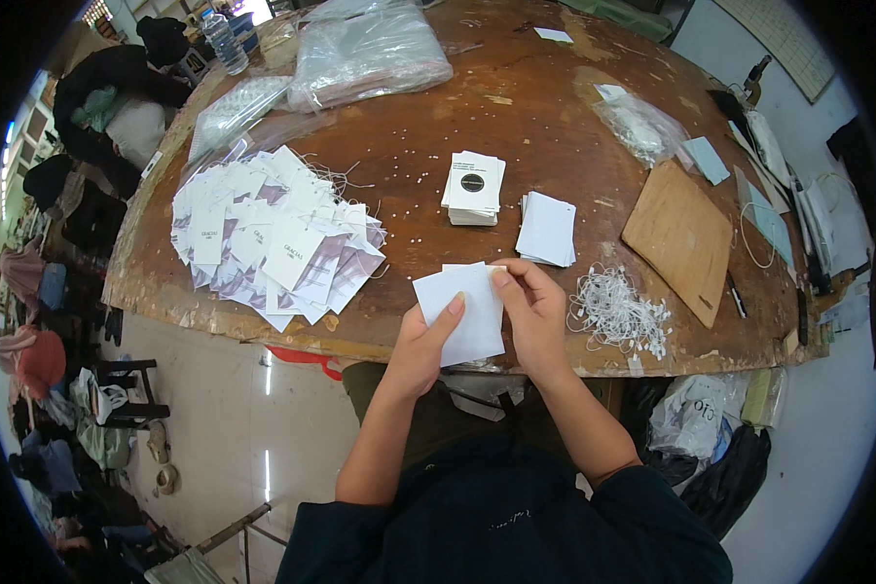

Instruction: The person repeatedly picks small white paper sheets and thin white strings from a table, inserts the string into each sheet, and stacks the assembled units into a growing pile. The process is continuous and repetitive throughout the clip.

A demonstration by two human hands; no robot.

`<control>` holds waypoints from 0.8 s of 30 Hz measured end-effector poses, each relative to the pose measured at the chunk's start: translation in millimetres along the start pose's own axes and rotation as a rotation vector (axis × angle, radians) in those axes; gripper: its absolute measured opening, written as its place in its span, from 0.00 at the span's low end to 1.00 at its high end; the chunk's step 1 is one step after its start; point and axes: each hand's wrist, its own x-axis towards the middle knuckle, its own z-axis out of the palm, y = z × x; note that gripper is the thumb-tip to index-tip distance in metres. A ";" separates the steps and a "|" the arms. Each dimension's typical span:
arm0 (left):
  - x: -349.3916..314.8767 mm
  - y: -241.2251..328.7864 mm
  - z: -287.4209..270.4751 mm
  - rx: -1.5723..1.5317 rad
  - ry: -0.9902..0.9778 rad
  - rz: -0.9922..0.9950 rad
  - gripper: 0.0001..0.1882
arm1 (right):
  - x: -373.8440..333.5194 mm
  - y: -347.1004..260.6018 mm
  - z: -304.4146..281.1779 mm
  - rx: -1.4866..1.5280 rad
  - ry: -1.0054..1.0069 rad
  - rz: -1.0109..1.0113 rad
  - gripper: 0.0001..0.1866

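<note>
Two or more white cards (472,326) overlap, slightly fanned, between my hands at the table's near edge. My left hand (423,346) grips them from the left with the thumb on top. At their upper right corner, my right hand (533,316) pinches the cards between thumb and fingers. Just beyond stands a stack of printed cards (475,185) with a dark round mark. To its right lies a smaller pile of blank white cards (546,230). Beside my right hand is a tangle of white tag strings (618,311). A large heap of strung paper tags (273,238) spreads at the left.
Clear plastic bags (370,58) lie at the back left near a water bottle (226,44). On the right are a wooden board (681,241), a pen (737,295) and a small plastic bag (642,127). A person (117,107) in dark clothes is at the far left.
</note>
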 end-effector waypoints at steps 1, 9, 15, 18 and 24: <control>0.3 -0.8 0.4 -0.006 0.007 0.013 0.19 | 0.4 0.3 1.4 -0.010 0.001 -0.031 0.07; -0.5 -2.2 1.2 -0.009 0.016 -0.026 0.20 | -1.2 -0.8 13.0 0.043 0.118 -0.070 0.06; -0.1 -3.9 3.5 0.045 0.079 0.034 0.19 | -0.7 1.8 14.4 0.029 0.124 -0.084 0.06; -0.1 -6.0 6.6 0.116 0.113 0.130 0.17 | -0.6 2.8 13.3 0.023 0.132 -0.093 0.05; 1.7 -10.3 11.5 0.087 0.148 0.169 0.16 | -2.4 2.0 13.6 0.052 0.132 -0.083 0.05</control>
